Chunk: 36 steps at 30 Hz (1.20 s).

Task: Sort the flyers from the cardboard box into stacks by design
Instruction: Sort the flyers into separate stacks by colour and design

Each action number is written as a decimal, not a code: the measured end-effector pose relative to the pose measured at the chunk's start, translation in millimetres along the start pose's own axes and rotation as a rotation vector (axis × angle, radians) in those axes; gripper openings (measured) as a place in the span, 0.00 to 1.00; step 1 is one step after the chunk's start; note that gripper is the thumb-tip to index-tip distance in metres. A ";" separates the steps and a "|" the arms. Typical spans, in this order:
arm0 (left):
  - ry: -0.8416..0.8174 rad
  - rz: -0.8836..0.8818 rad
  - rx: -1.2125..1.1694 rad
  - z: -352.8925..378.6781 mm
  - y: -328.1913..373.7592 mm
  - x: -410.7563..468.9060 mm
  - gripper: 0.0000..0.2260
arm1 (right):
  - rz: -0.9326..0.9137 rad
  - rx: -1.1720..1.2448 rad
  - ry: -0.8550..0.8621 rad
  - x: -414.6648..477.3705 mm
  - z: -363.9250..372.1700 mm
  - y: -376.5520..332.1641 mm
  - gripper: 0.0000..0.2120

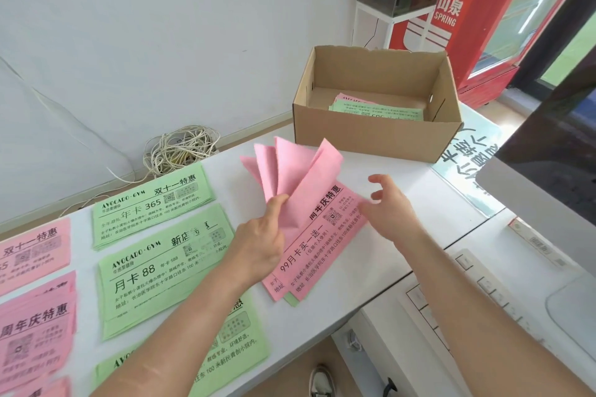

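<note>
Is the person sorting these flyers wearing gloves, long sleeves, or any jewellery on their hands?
No. The left hand and right hand are bare, with no gloves, rings or watch showing. Both forearms are uncovered as far as the frame's bottom edge, so no sleeve is visible.

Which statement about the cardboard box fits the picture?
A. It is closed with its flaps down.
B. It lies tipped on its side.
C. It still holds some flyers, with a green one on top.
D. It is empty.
C: the cardboard box stands upright and open at the far end of the table, and inside it lie flyers, a green one uppermost with pink edges showing beneath.
</note>
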<state>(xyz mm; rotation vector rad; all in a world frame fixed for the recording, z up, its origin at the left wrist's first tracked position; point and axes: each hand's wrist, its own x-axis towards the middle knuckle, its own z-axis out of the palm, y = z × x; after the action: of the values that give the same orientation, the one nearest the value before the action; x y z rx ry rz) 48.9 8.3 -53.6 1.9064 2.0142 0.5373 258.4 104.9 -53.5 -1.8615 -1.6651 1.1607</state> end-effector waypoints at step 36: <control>-0.147 -0.022 0.049 -4.0 10.4 -7.5 0.41 | 0.218 0.861 -0.206 -3.3 -2.1 -32.8 0.10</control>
<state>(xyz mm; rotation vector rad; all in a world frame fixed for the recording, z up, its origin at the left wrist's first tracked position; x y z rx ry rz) 56.7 1.1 -45.4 1.8904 1.9681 0.3344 239.6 109.6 -26.7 -1.3928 -0.8047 1.8279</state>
